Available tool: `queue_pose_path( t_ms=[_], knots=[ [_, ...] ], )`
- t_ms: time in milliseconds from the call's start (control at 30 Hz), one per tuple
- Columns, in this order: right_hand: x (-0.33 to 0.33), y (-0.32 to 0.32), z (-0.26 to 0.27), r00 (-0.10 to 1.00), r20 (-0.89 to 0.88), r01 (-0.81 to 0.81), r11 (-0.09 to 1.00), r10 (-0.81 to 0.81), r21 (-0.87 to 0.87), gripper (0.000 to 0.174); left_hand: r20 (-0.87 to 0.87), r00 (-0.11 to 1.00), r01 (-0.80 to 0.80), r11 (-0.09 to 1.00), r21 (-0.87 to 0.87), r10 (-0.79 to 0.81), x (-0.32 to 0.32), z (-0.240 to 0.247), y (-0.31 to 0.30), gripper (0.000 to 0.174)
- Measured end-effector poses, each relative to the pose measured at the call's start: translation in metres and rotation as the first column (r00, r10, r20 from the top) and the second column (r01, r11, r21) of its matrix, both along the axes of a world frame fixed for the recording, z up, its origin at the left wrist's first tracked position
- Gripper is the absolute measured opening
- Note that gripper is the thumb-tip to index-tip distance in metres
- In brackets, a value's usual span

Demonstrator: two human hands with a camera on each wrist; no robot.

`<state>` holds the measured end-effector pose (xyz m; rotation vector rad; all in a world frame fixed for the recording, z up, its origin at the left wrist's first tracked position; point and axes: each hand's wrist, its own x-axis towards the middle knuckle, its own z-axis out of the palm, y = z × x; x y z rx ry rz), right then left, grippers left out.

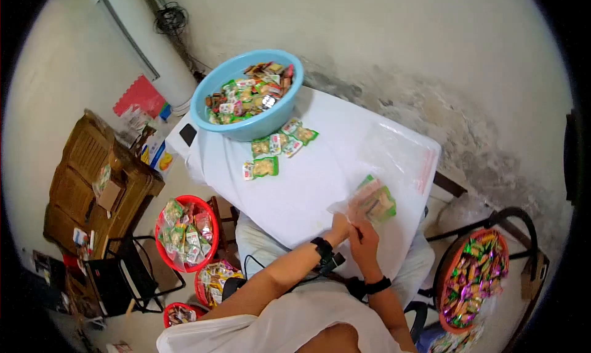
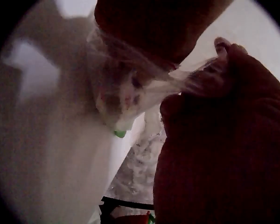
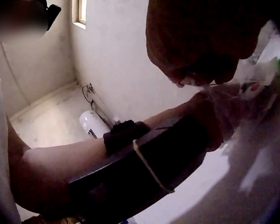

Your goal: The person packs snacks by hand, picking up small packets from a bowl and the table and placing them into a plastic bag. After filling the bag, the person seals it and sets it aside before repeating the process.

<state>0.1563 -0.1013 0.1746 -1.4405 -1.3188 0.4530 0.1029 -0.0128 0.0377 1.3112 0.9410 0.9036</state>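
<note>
Over the right part of the white table (image 1: pixel 308 199), a clear plastic bag (image 1: pixel 353 210) holds small snack packets (image 1: pixel 381 205) with green edges. My left hand (image 1: pixel 338 227) reaches into the bag's mouth; the film wraps it in the left wrist view, and its fingers are hidden. My right hand (image 1: pixel 364 241) pinches the edge of the bag's mouth, pulling the film taut in the left wrist view. Several loose snack packets (image 1: pixel 266 167) lie in front of a blue basin (image 1: pixel 206 120) filled with mixed packets.
Flat clear bags (image 1: pixel 394 146) lie at the table's right. A dark phone (image 1: pixel 188 133) sits at the left corner. On the left are a red basket (image 1: pixel 214 245) of bagged packets and a wooden chair (image 1: pixel 80 180). A red basin (image 1: pixel 440 291) of shiny wrapped sweets stands at right.
</note>
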Motion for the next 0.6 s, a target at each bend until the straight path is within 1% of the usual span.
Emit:
queue_pose_path(
  t_ms=[33,67,100,133,167,200,233,267,333,367,400,433,467,500,533,600],
  knots=[
    [0.001,0.0,0.0,1.0,0.0,0.017,1.0,-0.017,-0.019,0.005,0.008,1.0,-0.019,1.0,0.01,0.019,-0.005,-0.004,0.001,0.028],
    [0.002,0.001,0.0,1.0,0.01,0.001,1.0,-0.001,-0.007,0.005,-0.291,0.944,0.19,0.977,0.102,-0.153,-0.015,-0.008,0.003,0.029],
    [0.004,0.002,-0.001,1.0,-0.011,0.011,1.0,-0.011,0.009,0.004,-0.576,0.773,0.402,0.908,0.118,-0.268,-0.024,-0.009,0.008,0.029],
    [0.005,0.002,-0.001,0.999,-0.032,0.021,1.0,-0.02,0.023,0.004,-0.57,0.782,0.386,0.914,0.127,-0.251,-0.033,0.015,0.008,0.029],
    [0.007,0.001,-0.001,1.0,-0.023,0.006,1.0,-0.005,0.03,0.004,-0.663,0.709,0.463,0.868,0.18,-0.24,-0.044,0.066,-0.001,0.027],
    [0.01,-0.001,0.0,0.999,-0.034,0.007,1.0,-0.007,-0.006,0.004,-0.75,0.626,0.542,0.811,0.22,-0.215,-0.056,0.107,-0.005,0.024],
    [0.012,-0.001,0.0,0.999,-0.045,0.011,0.999,-0.012,-0.04,0.004,-0.631,0.713,0.565,0.782,0.261,-0.304,-0.072,0.128,-0.002,0.025],
    [0.014,-0.001,-0.002,0.999,-0.039,0.003,0.999,-0.005,-0.031,0.004,-0.498,0.772,0.583,0.753,0.305,-0.395,-0.09,0.143,0.005,0.025],
    [0.015,-0.004,-0.006,0.995,-0.096,0.007,0.996,-0.016,-0.09,0.005,-0.391,0.776,0.582,0.801,0.14,-0.495,-0.123,0.174,0.044,0.025],
    [0.015,-0.006,-0.006,0.995,-0.095,0.002,0.996,-0.01,-0.088,0.005,-0.405,0.842,0.475,0.847,0.24,-0.357,-0.136,0.18,0.073,0.025],
    [0.015,-0.007,-0.005,0.995,-0.096,-0.01,0.994,-0.001,-0.109,0.006,-0.403,0.89,0.361,0.868,0.339,-0.213,-0.148,0.187,0.105,0.026],
    [0.016,-0.008,-0.005,0.995,-0.095,-0.02,0.991,0.008,-0.13,0.007,-0.526,0.85,0.183,0.951,0.25,-0.025,-0.16,0.207,0.141,0.027],
    [0.016,-0.008,-0.005,0.996,-0.093,-0.02,0.992,0.009,-0.127,0.007,-0.478,0.863,0.046,0.915,0.401,0.166,-0.171,0.206,0.181,0.026],
    [0.015,-0.007,-0.006,0.996,-0.089,-0.012,0.992,0.001,-0.125,0.007,-0.414,0.816,-0.072,0.781,0.62,0.403,-0.177,0.22,0.212,0.025],
    [0.015,-0.007,-0.007,0.996,-0.085,-0.001,0.993,-0.01,-0.122,0.007,-0.472,0.738,-0.152,0.801,0.579,0.481,-0.179,0.242,0.232,0.024],
    [0.016,-0.005,-0.008,0.996,-0.094,-0.002,0.992,-0.009,-0.124,0.007,-0.525,0.616,-0.145,0.74,0.657,0.587,-0.195,0.233,0.29,0.026]
  ],
)
